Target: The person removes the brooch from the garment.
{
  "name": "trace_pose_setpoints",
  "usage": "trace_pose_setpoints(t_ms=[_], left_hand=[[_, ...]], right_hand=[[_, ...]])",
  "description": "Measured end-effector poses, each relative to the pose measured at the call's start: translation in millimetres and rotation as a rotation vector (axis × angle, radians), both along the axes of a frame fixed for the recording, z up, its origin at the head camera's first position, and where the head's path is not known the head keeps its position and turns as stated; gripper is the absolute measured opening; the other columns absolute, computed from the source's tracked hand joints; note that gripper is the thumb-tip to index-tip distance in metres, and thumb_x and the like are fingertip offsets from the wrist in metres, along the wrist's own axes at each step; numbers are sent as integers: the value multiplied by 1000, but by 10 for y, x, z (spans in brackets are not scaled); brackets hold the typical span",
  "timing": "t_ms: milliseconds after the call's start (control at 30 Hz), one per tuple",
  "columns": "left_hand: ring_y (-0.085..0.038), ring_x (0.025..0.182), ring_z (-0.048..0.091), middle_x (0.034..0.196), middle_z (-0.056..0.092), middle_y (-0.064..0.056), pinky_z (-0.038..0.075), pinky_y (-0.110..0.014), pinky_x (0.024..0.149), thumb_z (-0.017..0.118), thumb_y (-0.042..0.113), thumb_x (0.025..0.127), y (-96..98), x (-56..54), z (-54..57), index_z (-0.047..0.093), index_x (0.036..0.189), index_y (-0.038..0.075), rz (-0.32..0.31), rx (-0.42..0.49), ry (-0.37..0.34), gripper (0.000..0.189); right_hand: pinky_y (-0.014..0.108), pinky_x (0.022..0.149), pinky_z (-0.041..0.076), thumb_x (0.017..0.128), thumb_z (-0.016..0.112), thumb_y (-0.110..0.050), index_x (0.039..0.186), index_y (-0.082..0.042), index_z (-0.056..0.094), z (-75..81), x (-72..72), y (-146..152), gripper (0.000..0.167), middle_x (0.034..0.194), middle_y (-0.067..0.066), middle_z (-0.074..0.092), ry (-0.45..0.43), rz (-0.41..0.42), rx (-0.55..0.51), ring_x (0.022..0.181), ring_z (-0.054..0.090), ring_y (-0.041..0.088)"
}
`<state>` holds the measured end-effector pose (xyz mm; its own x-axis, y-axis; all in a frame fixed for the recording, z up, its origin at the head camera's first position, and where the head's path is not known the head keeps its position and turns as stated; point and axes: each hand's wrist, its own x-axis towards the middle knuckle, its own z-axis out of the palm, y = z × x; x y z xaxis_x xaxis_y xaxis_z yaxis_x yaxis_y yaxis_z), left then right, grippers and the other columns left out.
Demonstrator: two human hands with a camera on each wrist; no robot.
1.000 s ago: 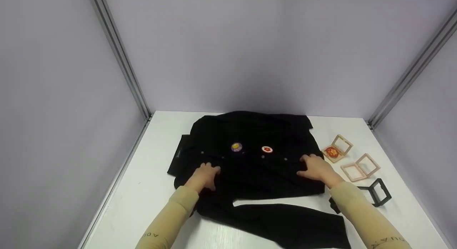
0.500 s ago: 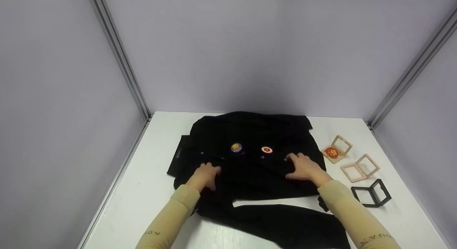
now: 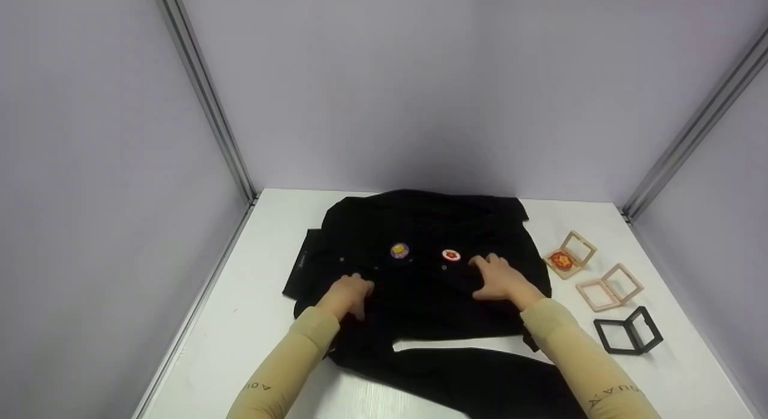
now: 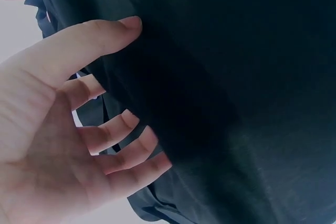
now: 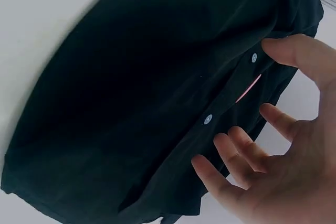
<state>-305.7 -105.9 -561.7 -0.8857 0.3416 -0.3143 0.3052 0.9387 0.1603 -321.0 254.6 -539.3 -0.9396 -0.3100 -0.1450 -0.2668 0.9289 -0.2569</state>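
A black button-up shirt (image 3: 444,311) lies spread out, one sleeve (image 3: 468,377) stretched along its near side. On its chest are a purple-and-yellow round badge (image 3: 399,250) and a red-and-white one (image 3: 451,255). My left hand (image 3: 348,294) is over the shirt's left part; in the left wrist view its thumb (image 4: 105,35) stands apart from loosely bent fingers at a fabric edge. Just right of the red-and-white badge is my right hand (image 3: 501,281), its fingers spread. The right wrist view shows pale buttons (image 5: 208,119) near those fingertips, with nothing pinched.
Along the right side of the white table (image 3: 228,341) stand three hinged frames: a light wood one (image 3: 584,239) holding a red-and-yellow badge, a pinkish one (image 3: 631,275) and a black one (image 3: 633,338). Grey panels (image 3: 384,95) rise behind and at both sides.
My right hand has moved left across the shirt, from its right edge to beside the red-and-white badge, uncovering the black frame. The left hand has stayed nearly still.
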Motion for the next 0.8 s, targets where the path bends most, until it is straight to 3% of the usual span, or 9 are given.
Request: trace_pose_setpoints(t_ms=[367,633,800], left_hand=[[-30,98,69,103,71,-10,60,-48,92,95,15,72,-14,-146,40,68,97,12,-31,-26,59,37],[-33,99,70,105,72,-14,60,-49,90,94,14,72,10,-229,65,69,98,10,-41,-3,110,37],[-32,99,70,106,73,-12,60,-49,91,95,13,71,12,-265,59,70,98,11,-28,7,98,37]], right_hand=[[64,96,53,73,83,-28,135,-4,60,-5,-116,-107,71,123,27,59,8,26,-6,113,60,46],[62,93,55,73,84,-27,132,-2,62,-29,-184,-218,68,117,26,59,19,25,-10,107,61,43],[61,95,55,74,84,-26,137,1,60,-29,-236,-283,73,120,27,61,39,28,-8,108,62,43]])
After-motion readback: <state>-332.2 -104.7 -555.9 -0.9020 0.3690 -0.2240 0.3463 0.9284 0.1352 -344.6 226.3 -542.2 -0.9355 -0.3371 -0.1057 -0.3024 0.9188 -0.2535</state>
